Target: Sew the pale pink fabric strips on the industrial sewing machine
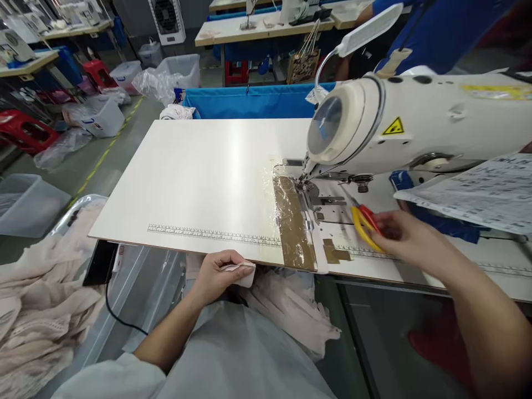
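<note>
At the front edge of the white table [199, 183], my left hand [220, 274] is closed, pinching a small folded piece of white fabric [246, 275]. Pale pink fabric [291, 310] hangs below the edge, over my lap. On the right, my right hand [401, 238] grips scissors [364, 227] with red and yellow handles. Their blades point away from me, towards the needle plate, and are partly blurred. Just beyond them stands the white sewing machine [415, 122], its needle area to the left of the scissors.
A bin [137, 288] with a heap of pale fabric [45, 299] stands at my left. Brown tape [293, 221] covers the table beside the needle. A printed sheet [477, 191] lies under the machine arm. Beyond the table are a blue cloth [249, 101], plastic tubs and a person's blue clothing [465, 33].
</note>
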### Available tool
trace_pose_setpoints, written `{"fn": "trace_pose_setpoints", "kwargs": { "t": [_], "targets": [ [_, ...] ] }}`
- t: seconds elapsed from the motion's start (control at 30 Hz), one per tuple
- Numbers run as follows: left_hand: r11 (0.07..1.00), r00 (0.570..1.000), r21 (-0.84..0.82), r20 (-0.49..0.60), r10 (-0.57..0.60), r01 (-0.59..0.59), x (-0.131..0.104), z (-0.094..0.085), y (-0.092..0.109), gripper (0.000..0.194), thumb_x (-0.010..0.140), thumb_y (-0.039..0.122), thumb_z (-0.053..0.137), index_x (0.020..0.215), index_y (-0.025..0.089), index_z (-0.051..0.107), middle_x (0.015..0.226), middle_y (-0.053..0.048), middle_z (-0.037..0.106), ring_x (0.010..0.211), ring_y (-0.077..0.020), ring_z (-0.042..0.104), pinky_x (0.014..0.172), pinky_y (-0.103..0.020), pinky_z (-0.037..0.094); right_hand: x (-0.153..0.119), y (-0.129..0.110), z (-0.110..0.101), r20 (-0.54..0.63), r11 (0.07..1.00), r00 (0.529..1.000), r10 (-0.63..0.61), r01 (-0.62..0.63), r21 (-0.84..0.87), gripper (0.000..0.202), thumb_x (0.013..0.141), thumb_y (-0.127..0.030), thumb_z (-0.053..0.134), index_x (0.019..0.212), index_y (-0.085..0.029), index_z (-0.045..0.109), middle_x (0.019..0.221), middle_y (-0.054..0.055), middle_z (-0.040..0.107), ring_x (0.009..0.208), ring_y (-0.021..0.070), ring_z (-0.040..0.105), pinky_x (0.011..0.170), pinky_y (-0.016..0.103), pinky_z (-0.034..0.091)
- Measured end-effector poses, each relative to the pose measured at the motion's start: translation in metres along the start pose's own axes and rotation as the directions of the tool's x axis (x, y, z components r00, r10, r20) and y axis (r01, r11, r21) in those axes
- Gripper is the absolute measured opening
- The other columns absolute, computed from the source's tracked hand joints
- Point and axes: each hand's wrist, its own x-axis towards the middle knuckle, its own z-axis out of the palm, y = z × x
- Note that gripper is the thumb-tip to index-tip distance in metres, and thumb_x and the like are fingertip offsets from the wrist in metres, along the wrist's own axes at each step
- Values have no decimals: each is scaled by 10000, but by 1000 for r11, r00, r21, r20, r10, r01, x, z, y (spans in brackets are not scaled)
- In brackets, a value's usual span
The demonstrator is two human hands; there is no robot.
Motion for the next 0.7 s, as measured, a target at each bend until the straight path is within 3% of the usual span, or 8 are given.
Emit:
{"fn": "trace_pose_setpoints", "kwargs": {
  "t": [0.07, 0.13, 0.23, 0.3, 0.43, 0.7],
  "targets": [
    [998, 999, -30, 24, -49, 49, 0, 1, -1, 310, 629, 422, 813, 611, 149, 668, 643, -34, 636, 598, -131, 540, 570, -240, 444, -33, -29, 3, 171, 985, 985, -5, -24, 172, 317, 839, -519, 593, 948, -224, 558, 810, 85, 659, 653, 240, 637, 498, 303, 487],
    [995, 995, -56, 54, -83, 86, 1, 3, 0, 309, 610, 418, 824, 615, 147, 676, 639, -34, 639, 596, -131, 541, 569, -241, 445, -59, -68, 7, 305, 982, 949, -83, 25, 187, 313, 836, -540, 614, 906, -239, 560, 773, 42, 628, 654, 223, 612, 519, 297, 488],
    [993, 991, -69, 96, -93, 100, 0, 9, 2, 295, 603, 402, 830, 623, 143, 690, 645, -43, 649, 605, -133, 544, 572, -239, 442, -73, -119, 14, 382, 980, 902, -199, 191, 59, 364, 787, -566, 662, 813, -224, 543, 792, 39, 612, 693, 228, 577, 603, 332, 467],
    [993, 989, -69, 119, -84, 93, -2, 12, 2, 288, 616, 397, 824, 626, 140, 694, 647, -47, 650, 600, -129, 535, 560, -235, 429, -69, -138, 18, 404, 961, 884, -236, 272, -36, 387, 785, -583, 651, 780, -217, 525, 764, 36, 593, 690, 228, 556, 635, 346, 432],
    [997, 992, -43, 112, -59, 64, -7, 11, 1, 308, 627, 424, 811, 634, 139, 695, 647, -49, 634, 587, -118, 496, 523, -225, 375, -55, -147, 23, 413, 928, 870, -269, 350, -131, 405, 828, -609, 571, 762, -215, 507, 689, 23, 560, 612, 209, 513, 619, 334, 364],
    [994, 988, -19, 117, -103, 106, -8, 7, 3, 401, 597, 487, 812, 603, 126, 635, 598, -27, 550, 544, -93, 416, 495, -223, 305, -45, -154, 21, 434, 888, 824, -364, 448, -106, 326, 889, -517, 491, 780, -211, 521, 670, 15, 581, 556, 185, 483, 628, 338, 334]
  ]
}}
